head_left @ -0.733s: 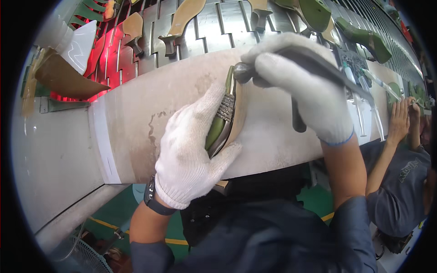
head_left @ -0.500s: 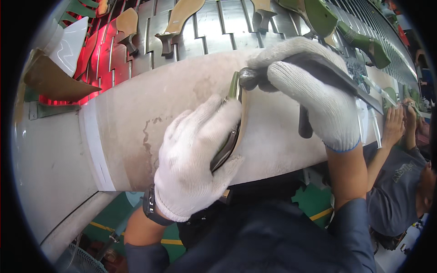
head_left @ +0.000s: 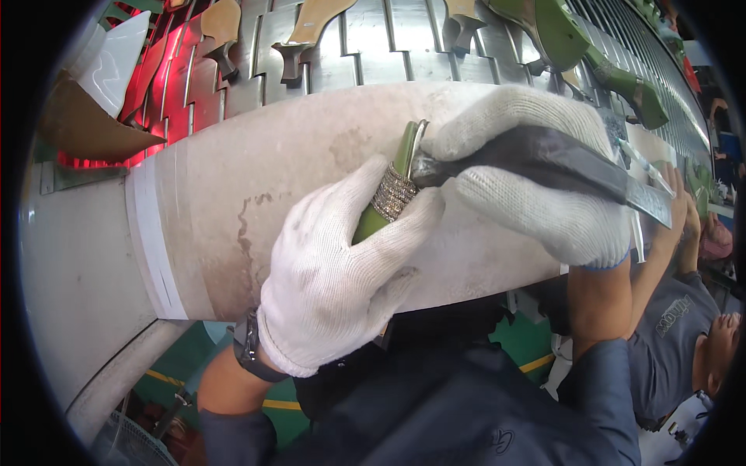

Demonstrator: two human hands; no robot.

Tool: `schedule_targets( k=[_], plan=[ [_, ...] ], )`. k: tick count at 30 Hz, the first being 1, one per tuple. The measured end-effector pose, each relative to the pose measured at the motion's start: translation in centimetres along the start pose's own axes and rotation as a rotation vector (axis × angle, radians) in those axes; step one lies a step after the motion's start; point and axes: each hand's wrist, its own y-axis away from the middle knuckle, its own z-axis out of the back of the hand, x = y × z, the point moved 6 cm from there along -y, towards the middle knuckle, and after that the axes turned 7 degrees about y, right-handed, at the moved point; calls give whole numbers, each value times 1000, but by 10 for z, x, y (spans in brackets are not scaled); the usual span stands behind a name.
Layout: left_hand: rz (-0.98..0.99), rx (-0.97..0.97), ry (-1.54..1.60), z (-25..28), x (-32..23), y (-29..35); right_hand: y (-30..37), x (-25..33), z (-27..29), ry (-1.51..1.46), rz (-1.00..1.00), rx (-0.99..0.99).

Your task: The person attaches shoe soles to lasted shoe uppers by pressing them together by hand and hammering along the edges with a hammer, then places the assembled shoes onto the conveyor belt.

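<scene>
My left hand (head_left: 342, 264), in a white knit glove, is closed around a green shoe last (head_left: 375, 224) with its toe pointing away from me. A band of glittering rhinestones (head_left: 394, 196) wraps across the last, and a narrow shiny strip (head_left: 418, 147) runs along its right edge. My gloved right hand (head_left: 536, 186) grips a dark-handled tool (head_left: 548, 159). The tool's rounded end meets the right side of the last by the rhinestone band; a flat metal end sticks out beyond my palm. Both hands are over a pale, stained, padded work surface (head_left: 225, 202).
Beyond the surface runs a conveyor of metal slats (head_left: 373, 46), carrying tan-soled shoe lasts (head_left: 307, 31) and green lasts (head_left: 641, 101). At the left are a white curved piece (head_left: 116, 66) and a brown curved piece (head_left: 101, 128). A co-worker (head_left: 672, 334) is close on my right.
My left hand has turned the shoe last, bringing the rhinestone band and green surface into sight. The tool's rounded end has come down from near the toe to the band's side.
</scene>
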Motion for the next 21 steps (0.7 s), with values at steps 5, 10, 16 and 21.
schedule_targets(
  k=[5, 10, 16, 21],
  plan=[
    [-37, -30, 67, -2, 5, 4, 10, 4, -2, 16, 1, -14],
    [-5, -121, 63, 1, 12, 16, 25, 5, -27, -119, -34, -111],
    [-16, -112, 51, 3, 12, 12, 52, -10, -52, 25, -66, -244],
    [-19, -122, 51, 3, 13, 15, 70, -30, -73, -156, -110, -398]
  ],
)
